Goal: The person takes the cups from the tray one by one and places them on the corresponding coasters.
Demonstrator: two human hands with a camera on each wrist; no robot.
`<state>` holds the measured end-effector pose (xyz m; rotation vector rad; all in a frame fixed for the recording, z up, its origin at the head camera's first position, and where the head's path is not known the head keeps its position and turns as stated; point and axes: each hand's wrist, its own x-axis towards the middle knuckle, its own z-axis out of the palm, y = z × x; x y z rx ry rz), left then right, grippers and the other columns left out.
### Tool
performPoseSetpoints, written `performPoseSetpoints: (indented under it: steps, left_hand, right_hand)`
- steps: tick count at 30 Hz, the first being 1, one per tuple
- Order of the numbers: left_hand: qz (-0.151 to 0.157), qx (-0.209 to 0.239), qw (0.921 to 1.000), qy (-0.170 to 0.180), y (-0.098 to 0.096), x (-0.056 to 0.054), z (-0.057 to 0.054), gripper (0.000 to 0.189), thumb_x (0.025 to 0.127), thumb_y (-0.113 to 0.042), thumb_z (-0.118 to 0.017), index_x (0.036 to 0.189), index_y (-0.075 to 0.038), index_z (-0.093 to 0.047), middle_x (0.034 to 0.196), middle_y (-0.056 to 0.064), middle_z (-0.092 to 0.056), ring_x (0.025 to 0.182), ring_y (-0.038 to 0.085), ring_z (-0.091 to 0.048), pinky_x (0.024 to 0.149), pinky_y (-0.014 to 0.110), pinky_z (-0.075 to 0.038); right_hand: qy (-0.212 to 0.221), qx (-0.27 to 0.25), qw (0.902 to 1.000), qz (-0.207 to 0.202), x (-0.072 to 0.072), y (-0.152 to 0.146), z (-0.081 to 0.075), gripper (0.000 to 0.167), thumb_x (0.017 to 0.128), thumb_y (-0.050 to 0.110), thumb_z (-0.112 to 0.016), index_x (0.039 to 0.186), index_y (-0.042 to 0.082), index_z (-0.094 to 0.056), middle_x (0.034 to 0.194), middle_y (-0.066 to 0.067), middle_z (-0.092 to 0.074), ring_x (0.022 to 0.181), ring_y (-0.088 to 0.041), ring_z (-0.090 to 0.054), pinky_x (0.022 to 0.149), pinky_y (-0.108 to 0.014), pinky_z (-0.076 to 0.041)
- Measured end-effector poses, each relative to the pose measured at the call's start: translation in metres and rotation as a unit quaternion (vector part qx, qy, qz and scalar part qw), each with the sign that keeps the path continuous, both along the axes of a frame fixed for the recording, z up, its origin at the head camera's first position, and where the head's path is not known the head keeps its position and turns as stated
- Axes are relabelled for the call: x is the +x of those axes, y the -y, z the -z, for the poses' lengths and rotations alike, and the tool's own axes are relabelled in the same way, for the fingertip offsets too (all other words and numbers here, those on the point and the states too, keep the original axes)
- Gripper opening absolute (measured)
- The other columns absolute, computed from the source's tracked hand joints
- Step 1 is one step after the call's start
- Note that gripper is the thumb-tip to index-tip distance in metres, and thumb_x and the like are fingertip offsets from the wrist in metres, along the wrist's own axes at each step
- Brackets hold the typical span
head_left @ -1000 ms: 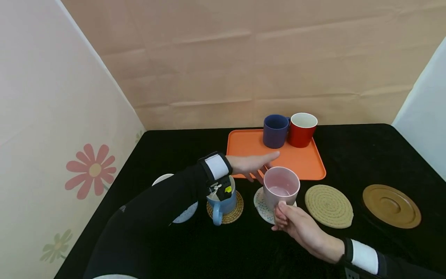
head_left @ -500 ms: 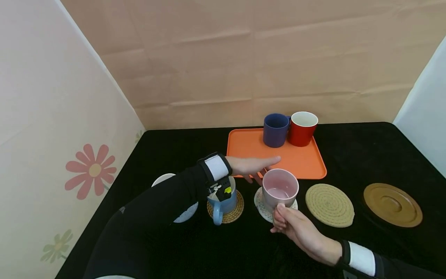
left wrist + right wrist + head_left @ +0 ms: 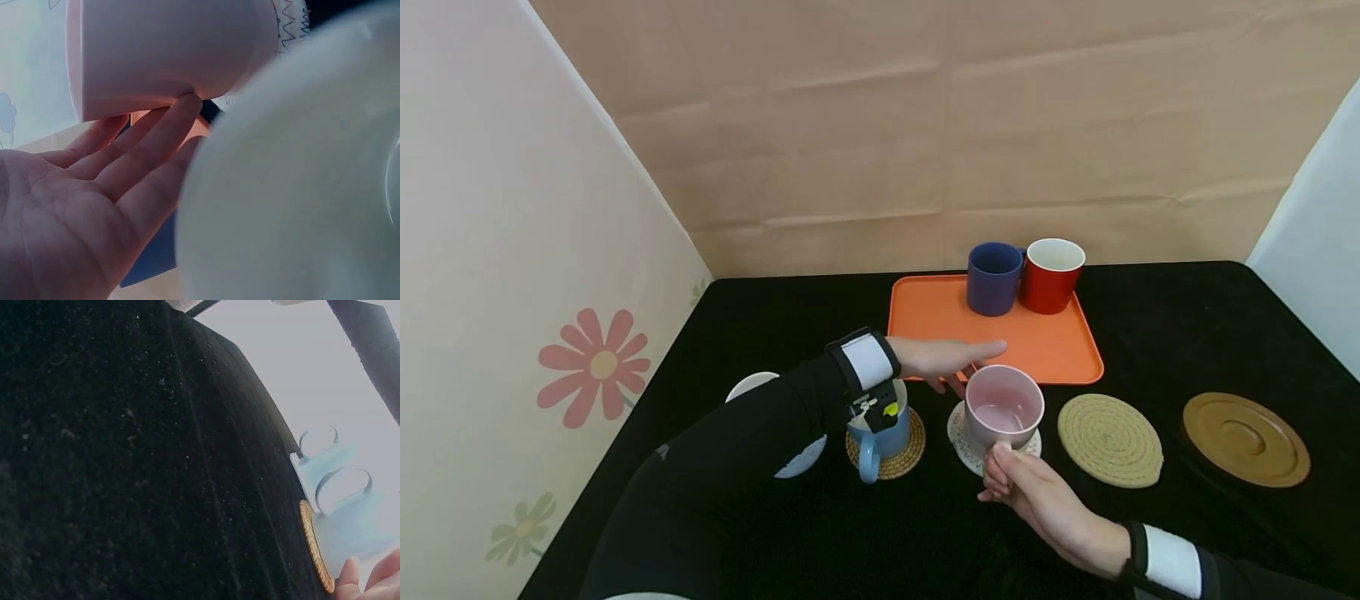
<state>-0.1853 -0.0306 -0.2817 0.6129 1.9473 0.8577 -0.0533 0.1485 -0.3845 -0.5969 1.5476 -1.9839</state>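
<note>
Pink mug (image 3: 1004, 412) has its handle (image 3: 1006, 443) pinched by the right hand (image 3: 1051, 505), left hand (image 3: 940, 358) touching, straight-fingered; orange tray (image 3: 928, 312) holds two mugs (image 3: 993, 290).

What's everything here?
Tray: one, orange, back
Dark mug: one, navy, tray
Red mug: one, red, tray
Pink mug: one, pink, centre
Light mug: one, blue, centre-left
Hidden mug: one, whitish, left
White coaster: one, white, centre
Woven coaster: one, brown, centre-left
Pale coaster: one, bluish, left
Straw coaster: one, yellowish, right
Disc: one, brown, rightmost
Table: one, black, middle
Walls: three, tan/whitish, flowered left
Sleeves: two, black, arms
Left hand: one, pink mug's side
Right hand: one, pink mug's handle
</note>
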Motion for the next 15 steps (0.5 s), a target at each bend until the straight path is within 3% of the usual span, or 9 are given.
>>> performPoseSetpoints:
  steps: [15]
  left_hand:
    - [0.011, -0.005, 0.9999, -0.007, 0.0017, -0.0017, 0.0011, 0.064, 0.104, -0.048, -0.018, 0.144, -0.005, -0.044, 0.139, 0.016, -0.050, 0.109, 0.024, -0.061, 0.098, 0.050, -0.042]
  right_hand:
    - [-0.001, 0.011, 0.9999, -0.010, -0.0032, 0.0012, -0.0008, 0.032, 0.109, 0.024, -0.019, 0.086, 0.012, -0.037, 0.082, 0.000, -0.035, 0.078, -0.017, -0.042, 0.089, -0.031, -0.046]
